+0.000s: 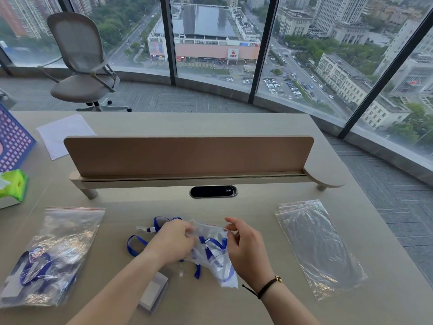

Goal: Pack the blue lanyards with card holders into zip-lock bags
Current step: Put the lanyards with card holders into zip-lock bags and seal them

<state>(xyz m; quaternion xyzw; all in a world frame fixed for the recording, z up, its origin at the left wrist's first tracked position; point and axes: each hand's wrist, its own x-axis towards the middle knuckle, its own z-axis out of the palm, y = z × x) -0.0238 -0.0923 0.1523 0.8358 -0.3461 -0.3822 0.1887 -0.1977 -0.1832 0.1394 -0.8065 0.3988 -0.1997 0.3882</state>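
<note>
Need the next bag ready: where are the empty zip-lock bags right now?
In the head view, the empty zip-lock bags lie flat on the table's right side, beyond the right hand.

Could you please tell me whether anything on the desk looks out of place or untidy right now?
Slightly: a blue lanyard trails loose across the desk behind the left hand, outside the zip-lock bag both hands hold. Nothing looks spilled or damaged.

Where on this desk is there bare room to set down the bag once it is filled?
Bare desk lies between the right hand and the empty bags, and between the filled bag and the loose lanyard. It is crowded around the left hand: the bag being filled, lanyard and card holder.
</note>
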